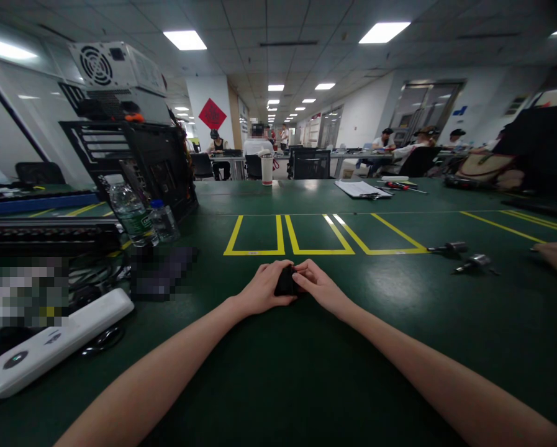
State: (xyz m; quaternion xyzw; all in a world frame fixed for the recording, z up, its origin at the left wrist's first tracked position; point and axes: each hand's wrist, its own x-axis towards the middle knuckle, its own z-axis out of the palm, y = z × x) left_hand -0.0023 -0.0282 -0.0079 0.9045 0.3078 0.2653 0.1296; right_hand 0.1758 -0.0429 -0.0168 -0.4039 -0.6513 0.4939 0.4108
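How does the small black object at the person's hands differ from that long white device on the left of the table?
The black object is dark and compact, while the white device is pale and elongated. The black object sits between the left hand and the right hand; neither hand touches the white device.

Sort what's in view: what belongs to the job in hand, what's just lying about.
Seemingly in the job:
small black object, between left hand and right hand

Apparently lying about:
white cup
white papers
larger plastic bottle
smaller plastic bottle
long white device
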